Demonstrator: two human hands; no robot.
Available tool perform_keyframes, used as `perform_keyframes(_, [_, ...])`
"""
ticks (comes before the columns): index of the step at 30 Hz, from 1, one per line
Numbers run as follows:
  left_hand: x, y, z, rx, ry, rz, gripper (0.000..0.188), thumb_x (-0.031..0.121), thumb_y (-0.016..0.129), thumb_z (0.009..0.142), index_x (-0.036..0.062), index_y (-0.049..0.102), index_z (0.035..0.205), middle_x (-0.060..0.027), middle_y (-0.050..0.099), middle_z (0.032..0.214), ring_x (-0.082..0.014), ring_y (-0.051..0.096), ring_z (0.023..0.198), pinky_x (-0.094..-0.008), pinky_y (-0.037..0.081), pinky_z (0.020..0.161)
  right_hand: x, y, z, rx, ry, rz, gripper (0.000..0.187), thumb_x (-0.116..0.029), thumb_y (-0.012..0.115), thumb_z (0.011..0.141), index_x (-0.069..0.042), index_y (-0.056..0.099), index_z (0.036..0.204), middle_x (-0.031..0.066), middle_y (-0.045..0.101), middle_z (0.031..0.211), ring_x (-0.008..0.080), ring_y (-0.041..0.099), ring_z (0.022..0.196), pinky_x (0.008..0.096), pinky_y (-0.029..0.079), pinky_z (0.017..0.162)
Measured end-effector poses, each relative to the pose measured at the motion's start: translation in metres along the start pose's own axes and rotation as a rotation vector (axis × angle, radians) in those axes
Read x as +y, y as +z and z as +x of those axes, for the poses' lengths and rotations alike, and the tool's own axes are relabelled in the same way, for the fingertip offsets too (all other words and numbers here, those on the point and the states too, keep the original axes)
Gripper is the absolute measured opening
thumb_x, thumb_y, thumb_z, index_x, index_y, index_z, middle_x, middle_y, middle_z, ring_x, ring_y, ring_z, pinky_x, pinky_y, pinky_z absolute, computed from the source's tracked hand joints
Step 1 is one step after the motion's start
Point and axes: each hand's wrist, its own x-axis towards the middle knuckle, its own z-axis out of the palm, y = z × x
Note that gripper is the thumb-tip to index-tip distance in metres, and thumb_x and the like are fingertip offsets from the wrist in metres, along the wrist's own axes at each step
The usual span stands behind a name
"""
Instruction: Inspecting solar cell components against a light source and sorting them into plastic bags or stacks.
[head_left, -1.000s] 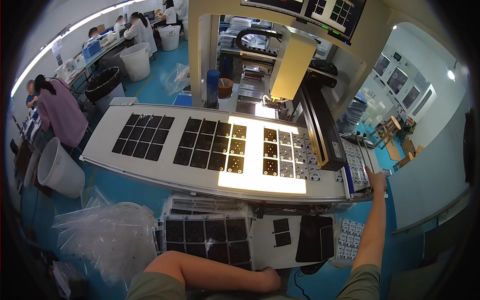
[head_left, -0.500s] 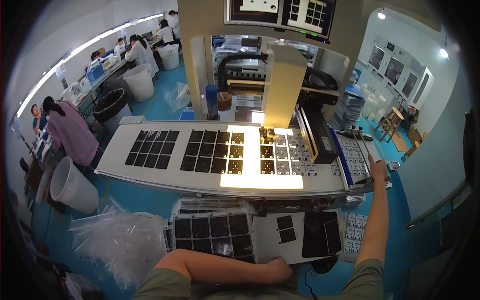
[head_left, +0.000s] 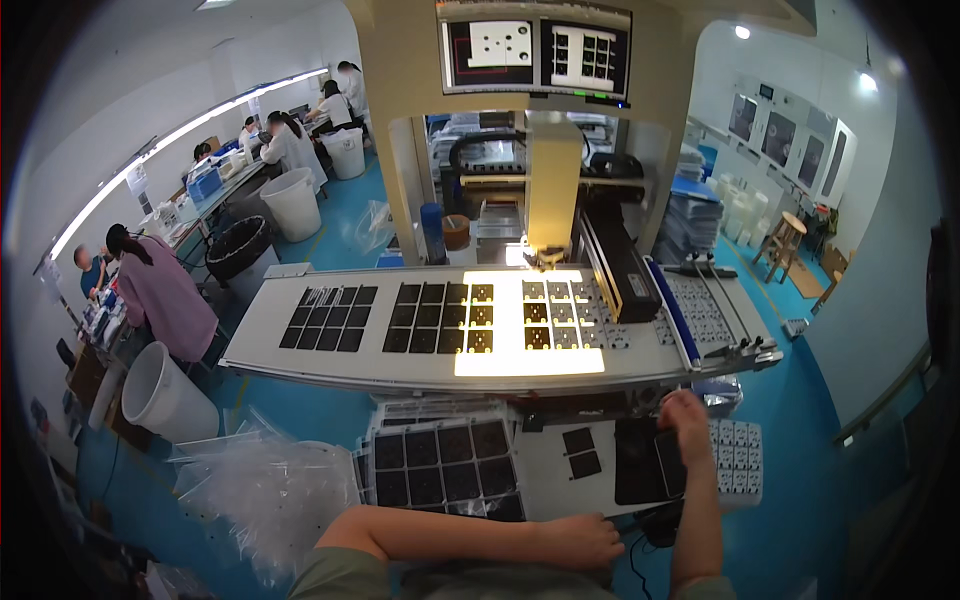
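Observation:
My left forearm lies across the lower part of the view. My left hand (head_left: 590, 542) is closed loosely, its fingers curled down, just below a pale board (head_left: 543, 470); nothing shows in it. My right hand (head_left: 687, 418) is raised over the board's right end, in front of the machine's long bed (head_left: 250, 340), its fingers bent and blurred. Below it are a black pad (head_left: 636, 482) and a dark phone-like rectangle (head_left: 669, 462). Two black square pieces (head_left: 580, 452) lie on the board. On the bed are rows of black squares (head_left: 330, 318) and pale dotted plates (head_left: 700, 305).
Stacked trays of black squares (head_left: 443, 462) and a heap of clear plastic film (head_left: 255, 480) stand to my left. A lit machine head (head_left: 552, 190) hangs over the bed, below a screen (head_left: 535, 52). A white bin (head_left: 165, 395) and several people stand at left. White dotted trays (head_left: 737, 455) lie at right.
My right hand has come off the rod at the bed's right end and moved back toward me, over the black pad. My left hand has shifted slightly right. The whole view has tilted up.

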Motion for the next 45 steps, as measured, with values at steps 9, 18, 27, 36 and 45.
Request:
perform_keyframes(9, [0.043, -0.035, -0.092, -0.004, -0.711, 0.256, 0.069, 0.036, 0.073, 0.091, -0.0028, 0.053, 0.144, -0.0255, 0.045, 0.157, -0.0453, 0.039, 0.148, -0.0578, 0.034, 0.119, 0.006, 0.092, -0.097, -0.367, 0.271, -0.035, 0.026, -0.020, 0.076, 0.098, -0.004, 0.067, 0.117, 0.0011, 0.070, 0.097, 0.0091, 0.066, 0.088, 0.0271, 0.053, 0.081])
perform_keyframes(18, [0.059, -0.026, -0.126, 0.300, -0.973, 0.103, 0.061, 0.031, 0.074, 0.094, -0.0006, 0.058, 0.143, -0.0246, 0.042, 0.161, -0.0414, 0.035, 0.154, -0.0569, 0.026, 0.126, -0.019, 0.139, -0.114, -0.564, 0.411, -0.117, 0.024, -0.014, 0.075, 0.098, -0.004, 0.066, 0.118, 0.0006, 0.070, 0.101, 0.0087, 0.065, 0.093, 0.0263, 0.052, 0.084])
perform_keyframes(27, [0.054, -0.022, -0.120, 0.407, -0.973, 0.095, 0.056, 0.027, 0.079, 0.089, 0.0033, 0.061, 0.137, -0.0185, 0.046, 0.157, -0.0378, 0.040, 0.149, -0.0595, 0.028, 0.123, -0.022, 0.169, -0.127, -0.551, 0.241, -0.227, 0.019, -0.011, 0.068, 0.101, 0.001, 0.065, 0.115, 0.0103, 0.073, 0.097, 0.0132, 0.067, 0.090, 0.0312, 0.054, 0.082])
perform_keyframes(36, [0.054, -0.019, -0.117, 0.464, -0.982, 0.066, 0.050, 0.019, 0.083, 0.079, 0.0080, 0.065, 0.125, -0.0161, 0.053, 0.149, -0.0393, 0.045, 0.146, -0.0597, 0.030, 0.122, -0.019, 0.173, -0.135, -0.605, 0.367, -0.019, 0.014, -0.008, 0.070, 0.099, 0.001, 0.065, 0.107, 0.0062, 0.071, 0.091, 0.0107, 0.066, 0.086, 0.0288, 0.053, 0.078])
perform_keyframes(45, [0.055, -0.023, -0.115, 0.581, -0.952, 0.003, 0.042, 0.009, 0.080, 0.078, 0.0077, 0.067, 0.118, -0.0172, 0.058, 0.143, -0.0431, 0.051, 0.142, -0.0629, 0.036, 0.119, -0.029, 0.177, -0.132, -0.629, 0.152, -0.072, 0.010, -0.002, 0.071, 0.094, -0.001, 0.066, 0.103, 0.0050, 0.062, 0.092, 0.0125, 0.060, 0.081, 0.0279, 0.049, 0.071])
